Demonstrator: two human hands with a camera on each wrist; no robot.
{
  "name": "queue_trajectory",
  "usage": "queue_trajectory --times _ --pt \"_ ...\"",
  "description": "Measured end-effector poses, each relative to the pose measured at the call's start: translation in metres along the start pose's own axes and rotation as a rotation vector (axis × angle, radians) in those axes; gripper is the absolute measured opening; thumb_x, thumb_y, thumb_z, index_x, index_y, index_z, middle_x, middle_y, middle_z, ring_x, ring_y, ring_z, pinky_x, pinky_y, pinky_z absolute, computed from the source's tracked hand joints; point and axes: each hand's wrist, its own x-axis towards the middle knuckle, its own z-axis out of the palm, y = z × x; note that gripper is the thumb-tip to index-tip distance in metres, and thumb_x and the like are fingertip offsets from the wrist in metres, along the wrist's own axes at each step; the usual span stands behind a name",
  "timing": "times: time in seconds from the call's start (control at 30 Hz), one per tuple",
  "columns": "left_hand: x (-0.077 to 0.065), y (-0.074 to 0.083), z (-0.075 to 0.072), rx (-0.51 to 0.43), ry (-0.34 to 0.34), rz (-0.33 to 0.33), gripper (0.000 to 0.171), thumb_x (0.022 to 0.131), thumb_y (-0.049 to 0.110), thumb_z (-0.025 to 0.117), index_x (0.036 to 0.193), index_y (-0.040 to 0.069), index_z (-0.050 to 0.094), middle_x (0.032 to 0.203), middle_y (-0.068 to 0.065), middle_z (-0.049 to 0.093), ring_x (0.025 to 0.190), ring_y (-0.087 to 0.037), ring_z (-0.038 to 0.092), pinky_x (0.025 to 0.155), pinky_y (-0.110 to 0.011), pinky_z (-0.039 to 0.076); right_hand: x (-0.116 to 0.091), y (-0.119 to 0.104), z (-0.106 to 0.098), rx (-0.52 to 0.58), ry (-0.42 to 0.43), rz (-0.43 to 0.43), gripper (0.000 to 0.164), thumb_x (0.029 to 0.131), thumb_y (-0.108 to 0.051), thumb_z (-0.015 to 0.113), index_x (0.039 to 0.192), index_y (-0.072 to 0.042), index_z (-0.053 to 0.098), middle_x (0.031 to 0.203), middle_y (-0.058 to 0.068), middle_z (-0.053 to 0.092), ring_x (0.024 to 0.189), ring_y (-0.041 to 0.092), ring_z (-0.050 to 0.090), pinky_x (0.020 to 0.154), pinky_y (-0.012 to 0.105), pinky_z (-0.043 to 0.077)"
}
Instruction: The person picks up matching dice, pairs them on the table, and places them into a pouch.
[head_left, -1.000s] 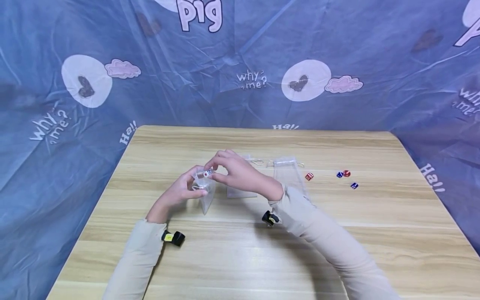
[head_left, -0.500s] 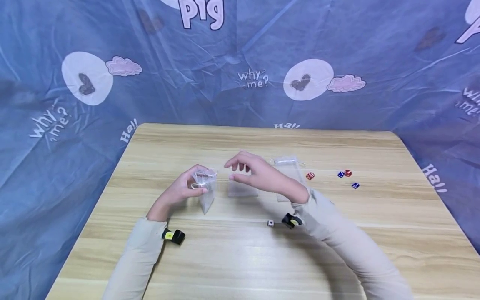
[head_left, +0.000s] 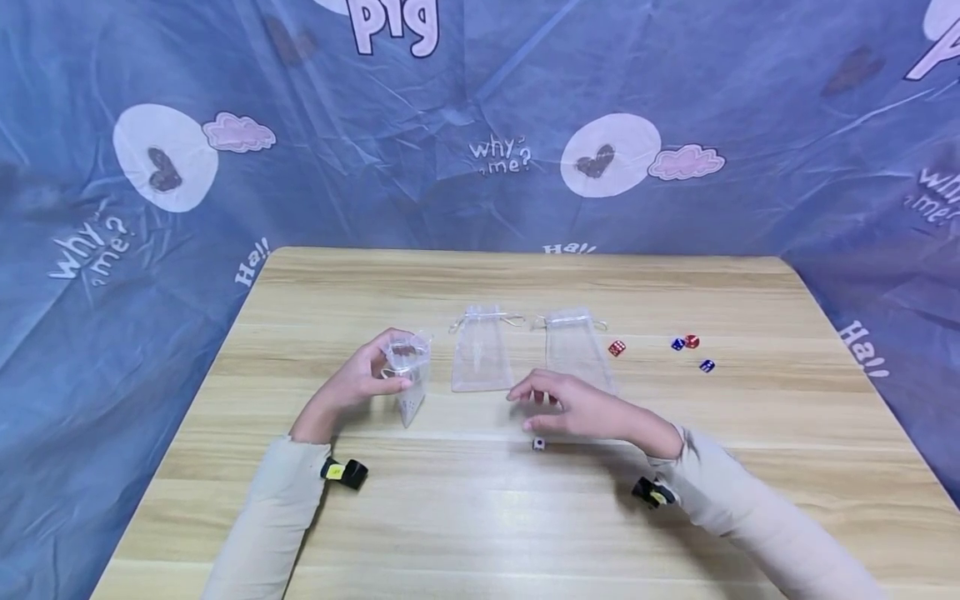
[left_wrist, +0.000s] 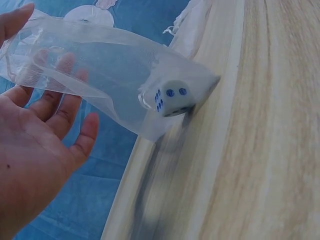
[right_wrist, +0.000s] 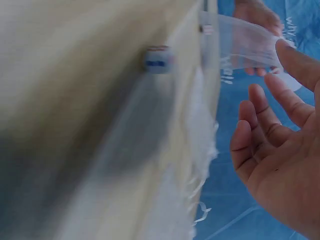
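Observation:
My left hand (head_left: pixel 367 377) grips a sheer white drawstring pouch (head_left: pixel 414 371) near its mouth, which gapes upward. In the left wrist view a white die (left_wrist: pixel 175 97) with blue and other dark pips lies in the pouch's bottom corner, seen through the mesh. My right hand (head_left: pixel 583 408) hovers over the table with fingers loosely bent and nothing between them. Just below its thumb, a second white die (head_left: pixel 538 443) sits on the wood; the right wrist view shows this die (right_wrist: pixel 158 61) blurred, apart from the fingers.
Two more sheer pouches lie flat behind the hands, a left one (head_left: pixel 482 354) and a right one (head_left: pixel 573 342). Farther right are a red die (head_left: pixel 617 348), another red die (head_left: pixel 692 341) beside a blue die (head_left: pixel 678 343), and a second blue die (head_left: pixel 707 365). A blue printed cloth (head_left: pixel 420 183) hangs behind.
A white die pinched by my right hand at the pouch's mouth has gone into the pouch. The right hand has drawn away to the right and nearer, toward the loose white die. The left hand stays.

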Motion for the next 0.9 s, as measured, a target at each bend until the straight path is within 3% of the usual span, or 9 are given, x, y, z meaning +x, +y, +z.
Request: queue_trajectory --times 0.23,0.43,0.6,0.9 --pt "0.0 0.002 0.0 0.01 -0.004 0.018 0.053 0.082 0.001 0.065 0.129 -0.007 0.042 0.115 0.01 0.058 0.106 -0.008 0.057 0.096 -0.027 0.045 -0.019 0.016 0.01 0.071 -0.037 0.072 0.039 0.087 -0.028 0.07 0.12 -0.011 0.059 0.12 0.006 0.064 0.109 0.023 0.059 0.097 0.035 0.049" --pt "-0.001 0.002 -0.001 0.015 -0.007 0.001 0.055 0.082 0.002 0.065 0.13 -0.006 0.042 0.116 0.01 0.058 0.107 -0.008 0.056 0.097 -0.028 0.045 -0.026 0.03 0.02 0.075 -0.051 0.058 0.035 0.085 -0.023 0.072 0.117 -0.013 0.063 0.104 0.001 0.062 0.091 0.014 0.056 0.082 0.024 0.05" --pt "-0.001 0.002 -0.002 0.013 0.002 -0.004 0.055 0.081 0.002 0.065 0.13 -0.006 0.042 0.116 0.009 0.057 0.107 -0.009 0.056 0.098 -0.028 0.045 -0.025 0.036 0.025 0.005 -0.064 0.012 0.032 0.084 -0.021 0.073 0.114 -0.013 0.065 0.093 -0.002 0.058 0.082 0.008 0.05 0.074 0.02 0.047" --pt "-0.002 0.003 -0.001 0.015 -0.006 -0.002 0.054 0.081 0.002 0.065 0.129 -0.006 0.042 0.113 0.01 0.059 0.104 -0.009 0.058 0.096 -0.029 0.047 -0.021 0.035 0.026 -0.122 -0.074 -0.002 0.017 0.087 -0.015 0.07 0.103 -0.014 0.068 0.092 -0.008 0.058 0.082 0.003 0.049 0.073 0.02 0.046"
